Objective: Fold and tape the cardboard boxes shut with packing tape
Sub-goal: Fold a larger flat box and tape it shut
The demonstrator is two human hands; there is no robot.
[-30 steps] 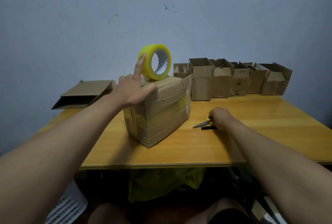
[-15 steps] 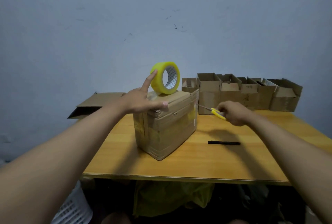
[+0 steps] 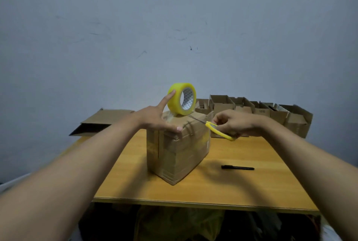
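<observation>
Moved: right hand (image 3: 233,123) brought the scissors (image 3: 219,130) off the table (image 3: 251,188) up to the box top, blades now by the tape roll (image 3: 181,99).
Left hand (image 3: 155,119): spread flat on the box (image 3: 177,147), index fingertip steadying the upright roll.
Right hand: fingers curled round the yellow handles.
Done: this box looks wrapped, tape just needs snipping.
Left: open boxes (image 3: 251,109) along the wall, plus a flat one (image 3: 102,121).
</observation>
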